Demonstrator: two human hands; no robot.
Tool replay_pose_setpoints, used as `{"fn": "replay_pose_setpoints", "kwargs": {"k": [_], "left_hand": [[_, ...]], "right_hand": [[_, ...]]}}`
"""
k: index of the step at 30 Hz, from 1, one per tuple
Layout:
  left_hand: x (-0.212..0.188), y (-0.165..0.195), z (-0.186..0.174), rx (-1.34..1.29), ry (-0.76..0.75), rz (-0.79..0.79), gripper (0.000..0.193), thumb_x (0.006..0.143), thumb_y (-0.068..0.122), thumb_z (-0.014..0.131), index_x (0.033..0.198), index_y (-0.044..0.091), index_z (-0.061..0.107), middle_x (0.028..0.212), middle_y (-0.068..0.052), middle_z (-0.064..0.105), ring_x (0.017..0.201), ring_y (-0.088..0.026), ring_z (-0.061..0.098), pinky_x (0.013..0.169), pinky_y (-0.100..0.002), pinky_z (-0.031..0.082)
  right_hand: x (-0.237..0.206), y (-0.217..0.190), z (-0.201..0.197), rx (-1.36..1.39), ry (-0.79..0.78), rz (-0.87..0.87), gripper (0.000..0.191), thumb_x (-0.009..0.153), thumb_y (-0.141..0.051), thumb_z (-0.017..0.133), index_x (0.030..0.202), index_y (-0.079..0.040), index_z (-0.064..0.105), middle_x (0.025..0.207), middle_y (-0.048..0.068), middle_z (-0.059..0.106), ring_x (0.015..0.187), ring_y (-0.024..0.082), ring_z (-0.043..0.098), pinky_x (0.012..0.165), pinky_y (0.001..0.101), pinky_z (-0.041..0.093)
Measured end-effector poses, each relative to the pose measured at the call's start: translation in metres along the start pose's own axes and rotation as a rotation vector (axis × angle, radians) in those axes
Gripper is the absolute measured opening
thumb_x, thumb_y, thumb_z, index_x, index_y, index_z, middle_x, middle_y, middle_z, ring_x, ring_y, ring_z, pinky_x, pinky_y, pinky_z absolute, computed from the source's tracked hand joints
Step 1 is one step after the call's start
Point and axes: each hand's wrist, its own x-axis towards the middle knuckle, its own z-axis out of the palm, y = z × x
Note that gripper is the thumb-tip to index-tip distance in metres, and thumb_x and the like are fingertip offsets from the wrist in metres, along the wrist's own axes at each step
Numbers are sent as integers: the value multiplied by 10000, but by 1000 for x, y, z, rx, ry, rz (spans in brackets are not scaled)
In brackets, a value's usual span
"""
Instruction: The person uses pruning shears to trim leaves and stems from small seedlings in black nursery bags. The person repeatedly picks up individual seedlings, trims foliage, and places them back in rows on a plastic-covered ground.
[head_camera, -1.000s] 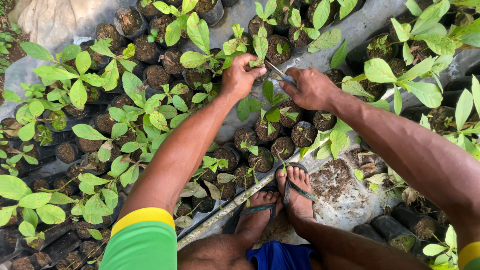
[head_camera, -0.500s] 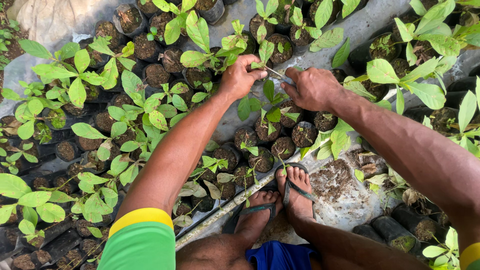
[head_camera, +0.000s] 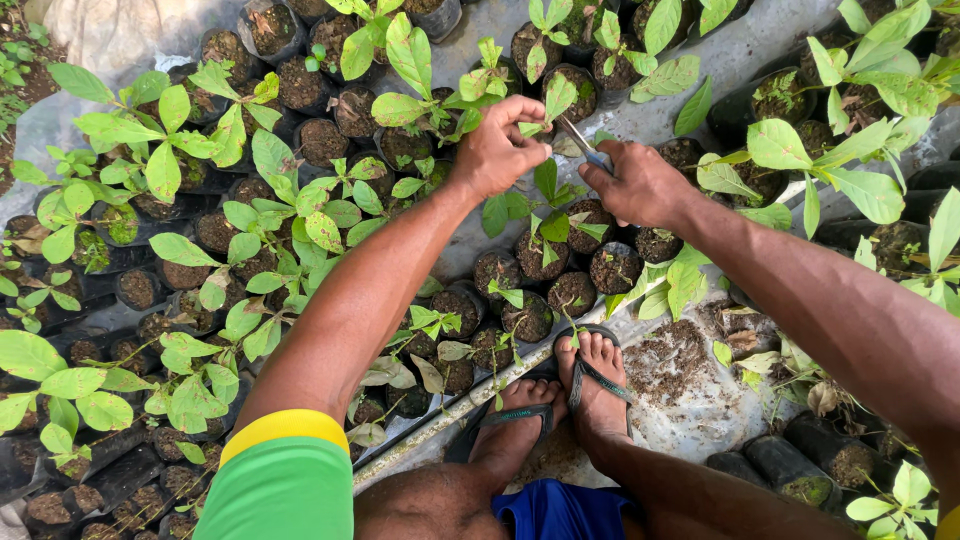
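Seedling stem (head_camera: 548, 118) pinched in left hand (head_camera: 497, 152), small blade (head_camera: 583, 143) gripped in right hand (head_camera: 640, 185) against it; cut apparently unfinished, surrounding potted seedlings (head_camera: 300, 215) seemingly untreated.

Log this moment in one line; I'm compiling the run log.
left hand: pinching seedling | right hand: holding blade at seedling | pots below

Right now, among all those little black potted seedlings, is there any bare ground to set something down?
Bare pale sheeting runs between the pot clusters at upper right, and a soil-scattered patch lies right of the sandalled feet. Left of the arms the black seedling pots stand tightly packed. Both hands work above pots.
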Motion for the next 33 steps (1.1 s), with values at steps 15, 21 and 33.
{"fn": "replay_pose_setpoints", "kwargs": {"k": [15,21,33], "left_hand": [[-4,22,0,229,31,162,93,968,124,711,984,36,688,807,-41,769,449,-67,579,354,-298,448],[-46,6,0,832,-259,-92,327,885,293,828,888,15,656,610,-34,588,470,-178,533,397,-336,426],[-16,-2,28,436,363,-85,144,932,227,744,1019,118,780,739,-39,777,467,-108,611,420,-327,454]], "right_hand": [[1,14,0,-46,2,60,452,1066,-313,480,1352,26,562,646,169,680,544,252,677,590,447,586],[7,20,5,-162,10,39,412,1039,-284,531,1300,26,606,761,237,714,626,332,697,655,484,592],[7,6,7,-164,63,30,401,1014,-321,573,1213,22,640,767,245,703,702,363,690,712,508,545]]}}
